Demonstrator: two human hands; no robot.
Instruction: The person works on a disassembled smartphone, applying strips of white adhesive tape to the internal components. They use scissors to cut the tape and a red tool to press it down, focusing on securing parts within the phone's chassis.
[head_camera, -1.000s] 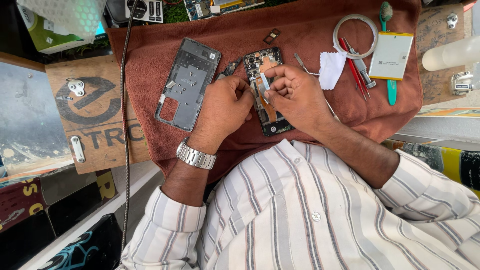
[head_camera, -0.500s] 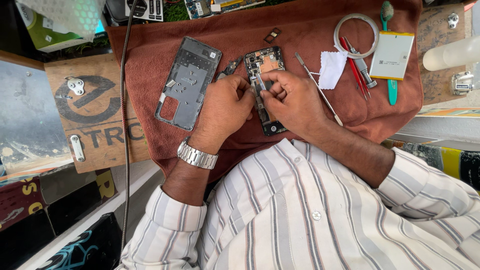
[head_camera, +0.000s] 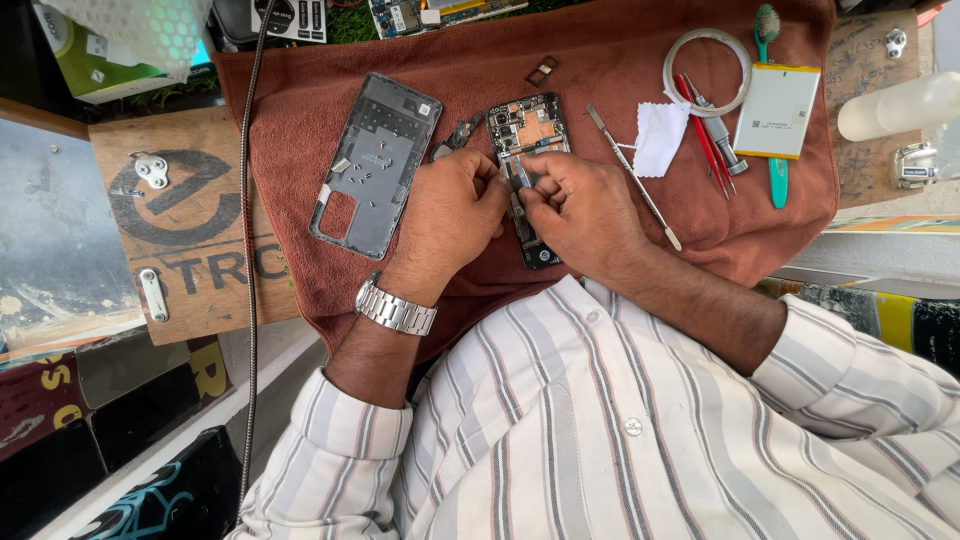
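Phone: the open phone (head_camera: 527, 150) lies on the brown towel (head_camera: 600, 80), its insides showing, right under both hands.
Long way: the phone's long side runs from the top of the picture down toward the person.
Left hand: the left hand (head_camera: 448, 215) rests on the phone's left edge, fingers curled; I cannot tell if it pinches anything.
Right hand: the right hand (head_camera: 585, 215) sits on the phone's right side, its fingertips pressed together on a small grey part (head_camera: 522, 172) over the middle of the phone.
Nearer hand: both touch the phone; the right fingertips are closest to the part.
Back cover: the grey back cover (head_camera: 375, 165) lies just left of the phone, inside up, like a little tray.
In the cover: tiny screws (head_camera: 372, 160) lie loose in it.
Right side: a thin metal tool (head_camera: 632, 175), a white cloth (head_camera: 660, 138), a tape ring (head_camera: 706, 70) and a battery (head_camera: 777, 110) lie on the towel.
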